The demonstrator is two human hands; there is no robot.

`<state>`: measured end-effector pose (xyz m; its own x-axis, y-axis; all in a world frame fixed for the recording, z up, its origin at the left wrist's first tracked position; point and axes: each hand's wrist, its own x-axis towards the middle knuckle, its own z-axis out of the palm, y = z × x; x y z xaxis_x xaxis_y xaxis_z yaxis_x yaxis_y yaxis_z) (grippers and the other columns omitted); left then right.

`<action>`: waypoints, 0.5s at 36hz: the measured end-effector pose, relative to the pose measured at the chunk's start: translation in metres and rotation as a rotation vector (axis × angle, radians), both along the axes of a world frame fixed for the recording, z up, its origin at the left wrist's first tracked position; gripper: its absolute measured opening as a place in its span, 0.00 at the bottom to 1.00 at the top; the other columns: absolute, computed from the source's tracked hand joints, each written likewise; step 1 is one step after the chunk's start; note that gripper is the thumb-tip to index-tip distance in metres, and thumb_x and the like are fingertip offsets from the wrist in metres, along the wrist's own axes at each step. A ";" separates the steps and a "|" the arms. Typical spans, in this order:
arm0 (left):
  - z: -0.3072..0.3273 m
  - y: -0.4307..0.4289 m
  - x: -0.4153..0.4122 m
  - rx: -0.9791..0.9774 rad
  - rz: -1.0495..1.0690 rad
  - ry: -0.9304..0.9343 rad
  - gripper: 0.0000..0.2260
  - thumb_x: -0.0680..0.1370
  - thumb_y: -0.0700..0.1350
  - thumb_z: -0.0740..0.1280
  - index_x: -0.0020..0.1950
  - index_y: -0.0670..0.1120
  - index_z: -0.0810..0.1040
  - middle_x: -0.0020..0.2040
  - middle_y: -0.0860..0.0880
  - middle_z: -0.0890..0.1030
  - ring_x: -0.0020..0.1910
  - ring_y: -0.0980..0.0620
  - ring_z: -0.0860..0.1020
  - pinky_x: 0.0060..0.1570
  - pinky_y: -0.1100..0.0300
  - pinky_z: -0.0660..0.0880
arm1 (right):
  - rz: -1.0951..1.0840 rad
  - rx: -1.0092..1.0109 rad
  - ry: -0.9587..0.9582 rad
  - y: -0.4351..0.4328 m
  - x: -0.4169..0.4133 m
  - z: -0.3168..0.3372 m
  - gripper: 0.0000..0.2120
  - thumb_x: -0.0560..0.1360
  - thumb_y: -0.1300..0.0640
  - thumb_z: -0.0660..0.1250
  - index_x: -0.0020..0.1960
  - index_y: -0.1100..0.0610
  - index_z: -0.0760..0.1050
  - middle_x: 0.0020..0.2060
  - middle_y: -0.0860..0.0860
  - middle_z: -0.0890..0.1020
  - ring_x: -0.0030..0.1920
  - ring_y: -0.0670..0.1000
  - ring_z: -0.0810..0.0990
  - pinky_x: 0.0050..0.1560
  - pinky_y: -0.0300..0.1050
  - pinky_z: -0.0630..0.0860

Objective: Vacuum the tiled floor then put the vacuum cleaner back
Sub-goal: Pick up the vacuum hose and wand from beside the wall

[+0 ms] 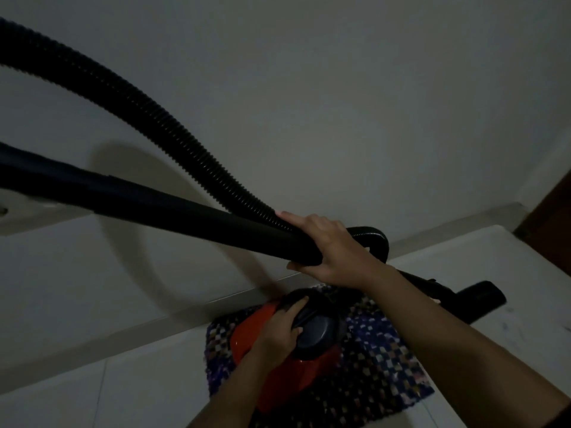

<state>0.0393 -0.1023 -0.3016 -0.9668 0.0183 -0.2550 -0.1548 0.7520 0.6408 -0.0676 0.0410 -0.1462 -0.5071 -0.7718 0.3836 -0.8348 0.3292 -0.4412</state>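
Note:
The red vacuum cleaner body (247, 338) with a black handle sits on a checked mat (380, 366) by the wall. My left hand (278, 332) grips the black handle on top of it. Above, my right hand (327, 248) is closed around the black rigid tube (154, 202) and the ribbed hose (148, 118) together. The hose arcs up and off the left edge. The floor nozzle (482, 299) rests on the tiled floor at the right.
A pale wall fills the upper view, with a skirting strip (154, 316) along its base. Light floor tiles (123, 393) lie at the lower left. A dark brown door or frame (553, 217) stands at the far right. The room is dim.

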 end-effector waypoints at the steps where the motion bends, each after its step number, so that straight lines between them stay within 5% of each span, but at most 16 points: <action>1: 0.010 -0.001 0.007 0.011 -0.023 -0.020 0.29 0.79 0.41 0.62 0.74 0.61 0.52 0.69 0.42 0.71 0.66 0.45 0.71 0.65 0.55 0.70 | -0.007 0.000 -0.024 0.003 0.004 0.012 0.39 0.73 0.44 0.68 0.74 0.37 0.46 0.50 0.50 0.74 0.51 0.50 0.73 0.58 0.49 0.67; 3: 0.027 -0.002 0.022 -0.012 -0.059 -0.069 0.30 0.80 0.40 0.61 0.72 0.63 0.49 0.63 0.37 0.75 0.49 0.54 0.79 0.47 0.63 0.76 | -0.025 0.008 -0.092 0.008 0.013 0.037 0.38 0.73 0.43 0.67 0.74 0.36 0.46 0.50 0.51 0.74 0.52 0.50 0.73 0.58 0.48 0.67; 4: 0.040 -0.001 0.030 -0.022 -0.070 -0.101 0.30 0.80 0.40 0.60 0.71 0.65 0.47 0.59 0.34 0.76 0.37 0.63 0.74 0.37 0.69 0.70 | -0.036 0.012 -0.128 0.010 0.018 0.050 0.37 0.73 0.42 0.65 0.74 0.36 0.46 0.50 0.51 0.74 0.52 0.50 0.73 0.57 0.48 0.67; 6: 0.075 0.003 0.047 -0.005 -0.074 -0.149 0.30 0.81 0.41 0.59 0.71 0.67 0.48 0.50 0.33 0.78 0.29 0.65 0.62 0.31 0.72 0.58 | -0.059 0.014 -0.186 0.015 0.030 0.079 0.36 0.73 0.40 0.63 0.74 0.37 0.47 0.50 0.50 0.74 0.52 0.49 0.72 0.56 0.46 0.67; 9: 0.133 0.008 0.070 -0.032 -0.064 -0.208 0.29 0.82 0.41 0.58 0.77 0.56 0.49 0.31 0.49 0.67 0.25 0.58 0.62 0.25 0.67 0.60 | -0.109 0.004 -0.273 0.021 0.049 0.128 0.37 0.74 0.45 0.67 0.74 0.34 0.47 0.55 0.49 0.74 0.55 0.48 0.71 0.57 0.44 0.65; 14: 0.225 0.010 0.100 -0.035 -0.116 -0.257 0.28 0.82 0.41 0.58 0.76 0.59 0.49 0.36 0.46 0.69 0.30 0.52 0.69 0.29 0.66 0.60 | -0.200 -0.013 -0.349 0.020 0.086 0.213 0.37 0.74 0.44 0.68 0.71 0.31 0.46 0.58 0.48 0.74 0.57 0.45 0.69 0.58 0.41 0.63; 18: 0.271 0.000 0.129 -0.005 -0.183 -0.251 0.29 0.81 0.41 0.58 0.77 0.59 0.49 0.34 0.52 0.65 0.27 0.57 0.62 0.28 0.66 0.59 | -0.293 -0.020 -0.358 0.011 0.128 0.263 0.37 0.74 0.45 0.69 0.73 0.35 0.48 0.57 0.48 0.74 0.55 0.42 0.68 0.58 0.42 0.63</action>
